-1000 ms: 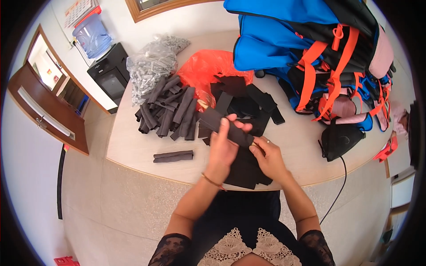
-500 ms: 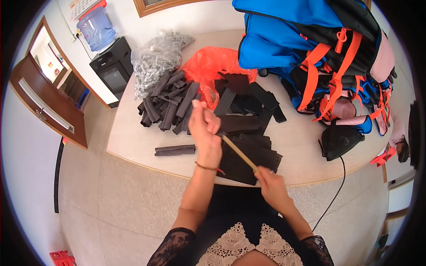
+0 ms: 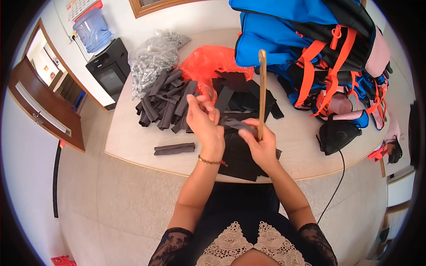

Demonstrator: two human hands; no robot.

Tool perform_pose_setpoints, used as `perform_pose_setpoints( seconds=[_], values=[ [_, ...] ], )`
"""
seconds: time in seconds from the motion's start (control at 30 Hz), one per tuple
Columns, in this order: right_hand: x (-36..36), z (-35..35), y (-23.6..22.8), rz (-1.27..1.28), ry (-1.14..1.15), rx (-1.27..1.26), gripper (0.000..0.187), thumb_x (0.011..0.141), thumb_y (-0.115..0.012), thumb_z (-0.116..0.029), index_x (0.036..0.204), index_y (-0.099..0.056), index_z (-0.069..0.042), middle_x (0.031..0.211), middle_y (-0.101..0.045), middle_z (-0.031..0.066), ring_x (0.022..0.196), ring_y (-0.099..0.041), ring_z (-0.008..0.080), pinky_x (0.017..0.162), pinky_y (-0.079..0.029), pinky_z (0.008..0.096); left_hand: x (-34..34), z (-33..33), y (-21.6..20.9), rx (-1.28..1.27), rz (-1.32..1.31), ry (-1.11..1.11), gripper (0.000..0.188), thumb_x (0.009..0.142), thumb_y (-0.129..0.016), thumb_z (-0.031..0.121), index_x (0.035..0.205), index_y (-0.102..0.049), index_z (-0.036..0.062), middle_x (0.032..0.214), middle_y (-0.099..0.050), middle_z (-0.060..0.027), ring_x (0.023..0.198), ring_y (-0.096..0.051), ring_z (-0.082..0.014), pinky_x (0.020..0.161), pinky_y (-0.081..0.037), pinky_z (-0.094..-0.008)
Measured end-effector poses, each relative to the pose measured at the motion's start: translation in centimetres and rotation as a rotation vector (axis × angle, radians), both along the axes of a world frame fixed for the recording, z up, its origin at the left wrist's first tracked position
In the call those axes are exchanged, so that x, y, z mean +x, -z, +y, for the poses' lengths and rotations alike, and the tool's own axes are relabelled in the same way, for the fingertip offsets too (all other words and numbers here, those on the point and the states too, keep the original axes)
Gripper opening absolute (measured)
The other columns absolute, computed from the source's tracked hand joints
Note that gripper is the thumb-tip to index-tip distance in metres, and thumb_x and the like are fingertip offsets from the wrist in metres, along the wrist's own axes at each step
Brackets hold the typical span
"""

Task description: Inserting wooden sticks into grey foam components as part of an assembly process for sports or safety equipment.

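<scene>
My left hand (image 3: 205, 122) is raised over the table with its fingers curled round one end of a dark grey fabric tube (image 3: 234, 124). Its grip is partly hidden by the hand itself. The tube's other end meets the thumb of my right hand (image 3: 263, 148), which also grips a wooden stick (image 3: 262, 84) standing nearly upright. Beneath my hands lie flat black fabric pieces (image 3: 239, 157), stacked near the table's edge. Left of them, two rolled dark grey tubes (image 3: 174, 149) rest side by side. Behind my left hand is a heap of similar tubes (image 3: 162, 104).
A clear bag of small grey pieces (image 3: 153, 64), a red plastic bag (image 3: 208, 62) and more black pieces (image 3: 244, 97) lie at the back. Blue and black bags with orange straps (image 3: 306, 75) fill the right. A black pouch (image 3: 339, 135) trails a cable. The table (image 3: 133, 142) has a curved front edge.
The stick has swung from slanting between my hands to nearly upright in my right hand. My right hand has moved up and now touches the fabric tube.
</scene>
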State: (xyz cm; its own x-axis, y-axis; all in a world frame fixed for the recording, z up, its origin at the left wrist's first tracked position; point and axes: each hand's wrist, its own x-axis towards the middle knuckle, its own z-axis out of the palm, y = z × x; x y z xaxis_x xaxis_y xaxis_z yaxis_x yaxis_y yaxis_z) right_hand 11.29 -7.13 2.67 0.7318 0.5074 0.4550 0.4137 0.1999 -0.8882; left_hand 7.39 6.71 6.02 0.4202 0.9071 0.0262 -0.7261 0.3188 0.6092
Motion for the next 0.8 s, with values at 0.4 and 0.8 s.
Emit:
perform_pose_setpoints(
  seconds=[0.4,0.8],
  values=[
    [5.9,1.4,-4.3,0.014,0.164,0.020,0.030,0.089,-0.065,-0.025,0.071,-0.057,-0.003,0.058,-0.041,-0.0038,0.055,-0.037,0.0072,0.050,-0.031,0.0263,-3.1,-4.3,5.1,0.590,0.397,0.750,0.033,0.102,-0.039,0.034,0.087,-0.048,0.0064,0.060,-0.039,0.0038,0.046,-0.033,-0.0037,0.041,-0.028,-0.0192],
    [4.5,1.0,-5.2,-0.029,-0.257,-0.186,0.032,0.087,-0.070,-0.024,0.069,-0.050,-0.005,0.062,-0.036,-0.0077,0.060,-0.033,0.0031,0.051,-0.028,0.0226,-4.2,-2.1,1.6,0.594,0.156,0.419,0.007,0.091,-0.062,0.005,0.098,-0.060,0.0043,0.091,-0.059,0.0022,0.084,-0.055,-0.0055,0.075,-0.043,-0.0180]
  ],
)
